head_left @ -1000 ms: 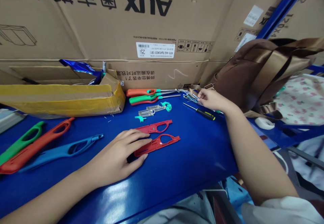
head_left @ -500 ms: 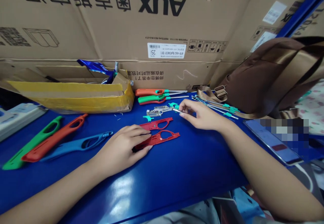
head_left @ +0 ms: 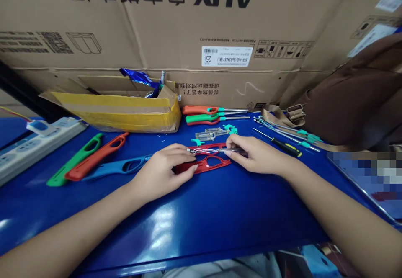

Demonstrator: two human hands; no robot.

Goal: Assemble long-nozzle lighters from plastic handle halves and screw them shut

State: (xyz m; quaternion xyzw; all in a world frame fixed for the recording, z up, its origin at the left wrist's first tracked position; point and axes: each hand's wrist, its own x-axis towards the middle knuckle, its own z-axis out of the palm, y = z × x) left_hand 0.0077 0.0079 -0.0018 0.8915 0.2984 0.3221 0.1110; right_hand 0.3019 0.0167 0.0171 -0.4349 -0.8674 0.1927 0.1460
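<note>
My left hand (head_left: 165,169) is closed around the handle end of a red lighter casing half (head_left: 213,163), which lies open side up on the table. A second red half (head_left: 201,147) lies just behind it, partly covered. My right hand (head_left: 256,154) pinches a metal lighter tube (head_left: 234,149) with thin white wires (head_left: 205,150) trailing left. The wires stretch over the back red half toward my left fingertips. Behind the hands lie clear fuel tanks (head_left: 209,135) and small teal plastic pieces (head_left: 230,128).
Assembled lighters (head_left: 202,118) lie at the back, by a yellow-taped box (head_left: 125,114). Green (head_left: 75,160), orange (head_left: 97,156) and blue casings (head_left: 116,168) rest left, near a power strip (head_left: 40,144). Right are a screwdriver (head_left: 285,147), more tubes (head_left: 292,135), a phone (head_left: 354,186) and a brown bag (head_left: 351,93).
My right hand has brought the wired tube toward me, from near the fuel tanks to over the red halves. My left hand stays at the red casing. The view has turned right-to-left, exposing the power strip.
</note>
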